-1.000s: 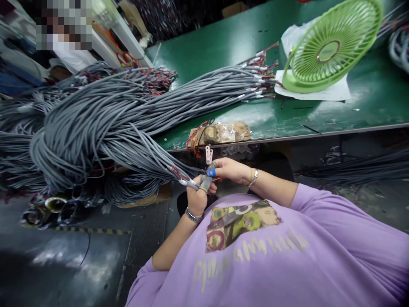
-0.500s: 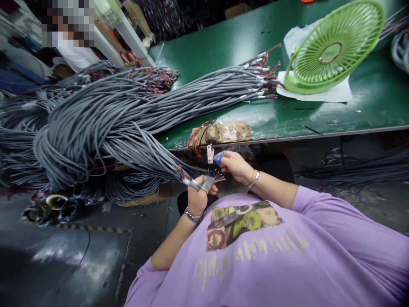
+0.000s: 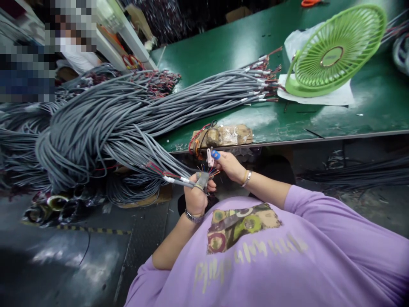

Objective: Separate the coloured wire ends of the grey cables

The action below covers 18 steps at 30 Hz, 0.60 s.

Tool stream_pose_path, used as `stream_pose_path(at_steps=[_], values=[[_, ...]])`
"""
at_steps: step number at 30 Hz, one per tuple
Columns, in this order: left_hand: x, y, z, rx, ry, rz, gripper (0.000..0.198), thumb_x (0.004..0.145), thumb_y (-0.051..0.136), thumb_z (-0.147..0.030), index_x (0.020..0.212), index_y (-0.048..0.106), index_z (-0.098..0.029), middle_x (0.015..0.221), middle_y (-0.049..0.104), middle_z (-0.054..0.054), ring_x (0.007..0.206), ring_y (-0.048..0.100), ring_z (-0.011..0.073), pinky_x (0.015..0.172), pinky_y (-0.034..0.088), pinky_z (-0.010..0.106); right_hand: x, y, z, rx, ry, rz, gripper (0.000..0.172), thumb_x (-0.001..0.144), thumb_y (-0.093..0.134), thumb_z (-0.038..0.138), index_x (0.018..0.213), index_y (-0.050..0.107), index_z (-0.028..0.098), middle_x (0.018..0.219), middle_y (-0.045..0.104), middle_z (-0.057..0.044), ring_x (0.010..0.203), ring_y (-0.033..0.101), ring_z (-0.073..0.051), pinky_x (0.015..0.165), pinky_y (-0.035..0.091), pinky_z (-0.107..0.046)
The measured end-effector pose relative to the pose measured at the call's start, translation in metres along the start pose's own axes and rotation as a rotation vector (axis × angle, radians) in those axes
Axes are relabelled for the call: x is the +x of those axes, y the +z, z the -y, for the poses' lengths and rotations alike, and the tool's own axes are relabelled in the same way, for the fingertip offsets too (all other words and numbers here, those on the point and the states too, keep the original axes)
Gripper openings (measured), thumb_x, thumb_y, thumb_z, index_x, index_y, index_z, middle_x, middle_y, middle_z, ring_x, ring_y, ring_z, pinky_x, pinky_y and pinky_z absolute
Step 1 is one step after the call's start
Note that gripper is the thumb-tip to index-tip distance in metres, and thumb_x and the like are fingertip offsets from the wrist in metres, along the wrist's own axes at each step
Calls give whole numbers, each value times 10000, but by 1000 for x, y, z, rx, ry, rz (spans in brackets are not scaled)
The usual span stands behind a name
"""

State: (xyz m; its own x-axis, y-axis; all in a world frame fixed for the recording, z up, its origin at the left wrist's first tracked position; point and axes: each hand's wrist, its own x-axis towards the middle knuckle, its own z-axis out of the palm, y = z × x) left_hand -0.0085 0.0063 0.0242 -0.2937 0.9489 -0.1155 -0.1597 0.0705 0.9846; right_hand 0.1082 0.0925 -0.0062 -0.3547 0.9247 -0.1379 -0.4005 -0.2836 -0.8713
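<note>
Grey cables with white labels run into my left hand, whose fingers are closed around their ends. Thin coloured wires fan out beyond its grey-covered thumb. A pale pink clip hangs at the bench edge, just above these wires. My right hand, with a blue cover on one digit, is closed at the right side of the clip and appears to pinch it. The fingertips partly hide the contact, and one thin wire reaches up close to the clip.
A taped wooden block with red and black leads sits on the green bench's front edge. A large grey cable bundle covers the left side. A green fan stands on white paper. Orange-handled scissors lie farther back.
My right hand has moved left onto the clip, from just right of it. My left hand has shifted slightly, bringing the wire ends closer under the clip. The cables it holds now lie flatter.
</note>
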Motion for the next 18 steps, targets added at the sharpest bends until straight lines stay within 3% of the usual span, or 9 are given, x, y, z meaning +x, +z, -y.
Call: stream_pose_path(at_steps=[2,6,12,18], values=[[1,2,2,-3,5,-16,279,723,704,-411,687,608,-152,505,636,-16,379,570,99,381,445,184,2,2,-4,-54,-72,-59,578,659,648,732,655,562,161,574,519,20,516,369,-73,497,300,-217],[3,4,7,10,19,-34,278,729,691,-418,715,614,-151,520,645,-11,395,586,108,380,446,188,3,5,-9,-39,-62,-46,624,706,527,796,655,534,174,589,496,16,521,361,-80,510,305,-229],[2,2,13,11,47,-26,261,745,691,-406,735,624,-154,550,654,-12,427,602,106,411,470,189,4,10,-10,-101,-99,-165,646,682,509,828,624,513,185,542,466,22,526,363,-91,510,313,-229],[1,-1,17,59,65,-15,271,764,672,-424,720,616,-162,561,658,-11,431,599,104,418,468,193,4,17,-2,260,161,-22,622,670,600,779,750,596,162,637,541,0,564,433,-101,539,373,-238]])
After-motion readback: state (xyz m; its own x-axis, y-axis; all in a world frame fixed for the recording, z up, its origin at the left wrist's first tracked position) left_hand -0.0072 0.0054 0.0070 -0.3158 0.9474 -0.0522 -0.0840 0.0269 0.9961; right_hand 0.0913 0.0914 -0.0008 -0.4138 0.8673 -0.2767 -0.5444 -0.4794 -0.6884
